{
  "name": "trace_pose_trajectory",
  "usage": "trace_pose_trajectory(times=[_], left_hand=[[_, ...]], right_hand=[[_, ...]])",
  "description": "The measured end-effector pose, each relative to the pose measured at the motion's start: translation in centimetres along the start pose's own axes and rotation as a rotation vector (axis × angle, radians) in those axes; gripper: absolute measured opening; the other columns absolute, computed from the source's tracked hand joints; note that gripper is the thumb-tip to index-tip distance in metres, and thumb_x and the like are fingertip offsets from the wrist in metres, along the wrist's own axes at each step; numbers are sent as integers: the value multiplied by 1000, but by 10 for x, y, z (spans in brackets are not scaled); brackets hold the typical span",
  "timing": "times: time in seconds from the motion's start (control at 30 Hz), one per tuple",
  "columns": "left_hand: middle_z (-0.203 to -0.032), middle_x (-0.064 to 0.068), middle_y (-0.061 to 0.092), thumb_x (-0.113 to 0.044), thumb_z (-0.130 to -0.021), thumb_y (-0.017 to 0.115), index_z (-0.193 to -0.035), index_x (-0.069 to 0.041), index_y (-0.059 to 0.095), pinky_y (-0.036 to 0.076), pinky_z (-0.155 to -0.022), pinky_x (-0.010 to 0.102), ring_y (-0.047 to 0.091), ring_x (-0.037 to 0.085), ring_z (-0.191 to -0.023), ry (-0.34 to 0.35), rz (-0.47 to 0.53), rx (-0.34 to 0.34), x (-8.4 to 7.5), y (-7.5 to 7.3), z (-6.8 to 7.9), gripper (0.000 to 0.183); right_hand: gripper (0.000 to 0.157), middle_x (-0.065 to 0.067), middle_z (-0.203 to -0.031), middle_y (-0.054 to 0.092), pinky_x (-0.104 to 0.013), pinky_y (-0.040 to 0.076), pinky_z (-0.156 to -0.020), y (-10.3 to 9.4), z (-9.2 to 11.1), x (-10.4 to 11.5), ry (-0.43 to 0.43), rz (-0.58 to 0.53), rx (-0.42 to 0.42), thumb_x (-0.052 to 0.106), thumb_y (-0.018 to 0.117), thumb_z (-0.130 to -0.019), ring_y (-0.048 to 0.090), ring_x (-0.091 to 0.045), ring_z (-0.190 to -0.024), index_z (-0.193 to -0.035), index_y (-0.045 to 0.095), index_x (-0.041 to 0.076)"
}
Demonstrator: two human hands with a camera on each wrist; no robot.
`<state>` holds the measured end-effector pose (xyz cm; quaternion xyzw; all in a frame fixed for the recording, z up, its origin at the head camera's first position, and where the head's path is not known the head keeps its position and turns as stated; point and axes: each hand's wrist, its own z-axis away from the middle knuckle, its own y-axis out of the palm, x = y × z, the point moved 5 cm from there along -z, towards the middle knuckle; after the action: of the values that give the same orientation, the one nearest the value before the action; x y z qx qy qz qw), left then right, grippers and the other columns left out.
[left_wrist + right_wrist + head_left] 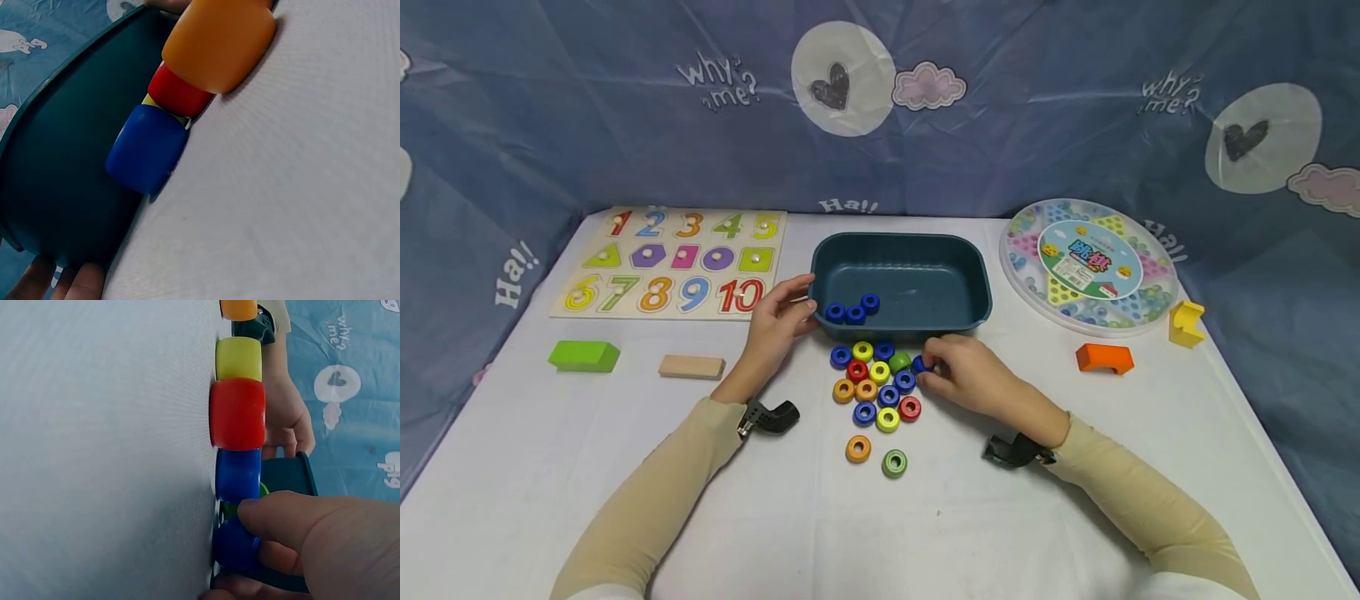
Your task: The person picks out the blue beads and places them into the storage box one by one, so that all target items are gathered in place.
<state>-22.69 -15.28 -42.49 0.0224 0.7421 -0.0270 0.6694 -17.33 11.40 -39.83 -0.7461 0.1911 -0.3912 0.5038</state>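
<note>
my right hand (976,377) pinches a blue bead (919,365); my left hand (777,323), fingers relaxed, touches the tray (928,290), its long axis along the counter's (775,525) far edge.

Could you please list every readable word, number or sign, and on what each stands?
"why? me?": blue cloth, head and right wrist views.
"Ha!!": same cloth, head view.
"1 2 3 4 5 6 7 8 9 10": number board.
"跳棋", apparently: round box.
Too small to read: print on the box's white sticker.
Blurred or cut: other cloth lettering, both wrist views.
</note>
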Motion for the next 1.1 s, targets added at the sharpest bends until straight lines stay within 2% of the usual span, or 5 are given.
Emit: trace_pose_trajectory(times=[0.4, 0.7, 0.83, 0.93, 1.1], left_hand=[[-135, 19, 51, -6, -96, 54, -138, -4, 51, 59, -85, 29, 59, 24, -109, -23, 5, -4, -1, 1, 0, 42], [-136, 20, 49, -8, -97, 54, -139, -4, 50, 59, -84, 25, 58, 23, -110, -13, -12, -4, 0, 0, 1, 43], [-136, 20, 50, -8, -96, 54, -139, -4, 50, 60, -84, 25, 58, 22, -112, -7, -12, -3, 0, 0, 1, 43], [-136, 19, 50, -8, -96, 55, -138, -5, 50, 60, -83, 24, 58, 21, -113, -6, -8, -2, -1, 0, 2, 42], [-136, 18, 50, -9, -96, 55, -138, -6, 51, 60, -83, 24, 58, 19, -112, -7, -5, -1, 0, 0, 1, 42]], right_hand=[[15, 2, -76, 62, -20, 44, -57, -1, 1, 1, -5, -3, -11, 16, 76, -80, 48, -9, -66, -84, 62, 13], [22, 2, -79, 66, -17, 48, -54, -24, -3, 18, -144, -87, -65, 14, 72, -82, 53, -5, -62, -101, 60, 10], [20, -3, -86, 70, -20, 57, -59, -46, -18, 23, -204, -191, -135, 12, 71, -83, 63, -7, -67, -101, 63, 7], [20, -6, -91, 72, -24, 60, -64, -58, -37, 18, -193, -217, -169, 11, 71, -83, 68, -11, -70, -101, 66, 5], [20, -7, -91, 72, -29, 58, -65, -52, -71, -4, -58, -181, -39, 10, 71, -83, 67, -15, -71, -102, 68, 7]])
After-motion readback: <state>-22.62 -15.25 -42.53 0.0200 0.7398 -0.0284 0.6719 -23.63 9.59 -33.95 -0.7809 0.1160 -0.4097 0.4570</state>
